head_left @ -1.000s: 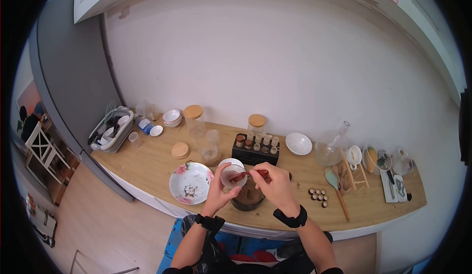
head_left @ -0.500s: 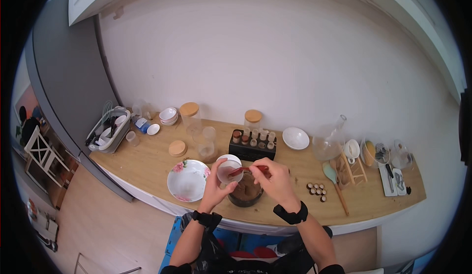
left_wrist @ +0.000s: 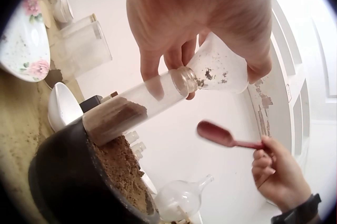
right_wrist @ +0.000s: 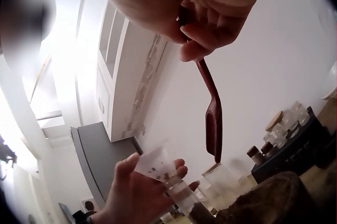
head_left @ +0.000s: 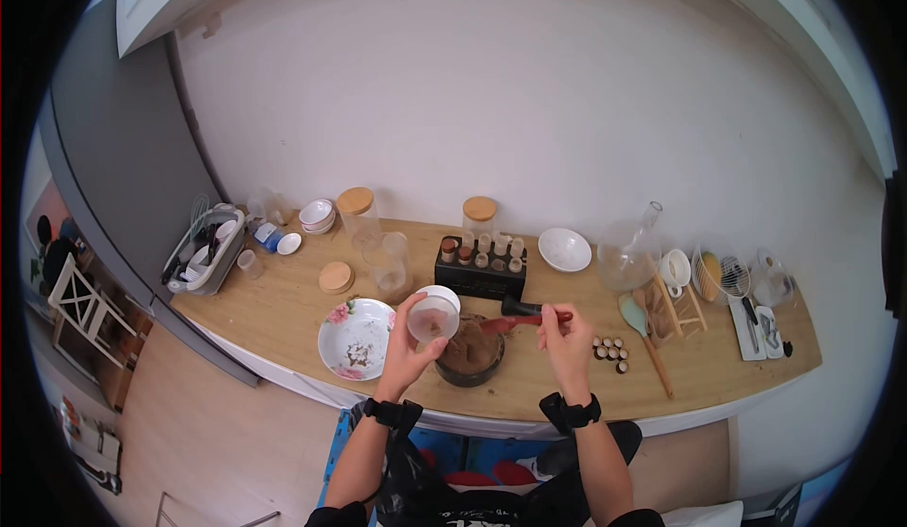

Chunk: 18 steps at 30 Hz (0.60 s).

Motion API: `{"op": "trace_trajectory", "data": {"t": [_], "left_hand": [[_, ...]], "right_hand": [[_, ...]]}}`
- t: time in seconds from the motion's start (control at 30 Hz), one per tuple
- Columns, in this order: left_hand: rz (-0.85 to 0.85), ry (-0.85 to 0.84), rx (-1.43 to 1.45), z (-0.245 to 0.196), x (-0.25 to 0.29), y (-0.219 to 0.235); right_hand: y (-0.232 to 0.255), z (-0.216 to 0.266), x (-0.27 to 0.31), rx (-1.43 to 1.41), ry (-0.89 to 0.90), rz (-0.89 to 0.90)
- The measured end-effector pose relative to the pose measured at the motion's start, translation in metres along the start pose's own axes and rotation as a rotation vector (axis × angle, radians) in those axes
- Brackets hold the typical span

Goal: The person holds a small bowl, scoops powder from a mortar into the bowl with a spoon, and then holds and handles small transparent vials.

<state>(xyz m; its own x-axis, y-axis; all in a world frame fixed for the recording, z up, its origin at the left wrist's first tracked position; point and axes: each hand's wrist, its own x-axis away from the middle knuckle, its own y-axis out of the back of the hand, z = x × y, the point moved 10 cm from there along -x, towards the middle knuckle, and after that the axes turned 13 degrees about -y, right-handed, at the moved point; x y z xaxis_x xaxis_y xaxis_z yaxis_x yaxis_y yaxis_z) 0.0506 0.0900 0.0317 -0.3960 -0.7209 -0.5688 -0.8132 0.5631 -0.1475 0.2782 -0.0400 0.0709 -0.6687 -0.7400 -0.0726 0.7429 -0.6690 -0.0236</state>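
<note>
My left hand [head_left: 408,349] grips a clear funnel [head_left: 436,317] seated on a small glass vial [left_wrist: 134,109] that is partly filled with brown powder. It holds them tilted over a dark bowl [head_left: 470,364] heaped with the same powder [left_wrist: 122,166]. My right hand [head_left: 567,336] pinches the handle of a red spoon [head_left: 522,320], held level to the right of the funnel and apart from it. In the right wrist view the red spoon [right_wrist: 210,104] hangs bowl-down above my left hand [right_wrist: 138,195] and the funnel [right_wrist: 156,164].
On the wooden counter [head_left: 283,311] a floral plate [head_left: 356,339] lies left of the bowl. A black rack of vials [head_left: 480,274], a white bowl [head_left: 564,249] and a glass flask [head_left: 627,259] stand behind. Small caps [head_left: 610,352] and a teal spatula [head_left: 643,342] lie to the right; a dish rack [head_left: 202,253] is far left.
My right hand has drawn the red spoon away from the funnel to the right. My left hand keeps the funnel and vial over the bowl.
</note>
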Motion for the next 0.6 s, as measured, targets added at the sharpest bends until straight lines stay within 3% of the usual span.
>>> {"op": "trace_trajectory", "data": {"t": [0.27,0.47,0.6], "left_hand": [[0.003,-0.029,-0.036,-0.005,-0.002,-0.003],[0.001,-0.014,0.002,-0.007,-0.001,-0.004],[-0.007,-0.013,0.015,-0.005,-0.002,-0.003]], "right_hand": [[-0.016,-0.078,0.001,0.15,-0.04,0.043],[-0.009,-0.098,0.003,0.046,-0.128,0.007],[-0.005,-0.101,0.005,0.025,-0.096,0.049]]}}
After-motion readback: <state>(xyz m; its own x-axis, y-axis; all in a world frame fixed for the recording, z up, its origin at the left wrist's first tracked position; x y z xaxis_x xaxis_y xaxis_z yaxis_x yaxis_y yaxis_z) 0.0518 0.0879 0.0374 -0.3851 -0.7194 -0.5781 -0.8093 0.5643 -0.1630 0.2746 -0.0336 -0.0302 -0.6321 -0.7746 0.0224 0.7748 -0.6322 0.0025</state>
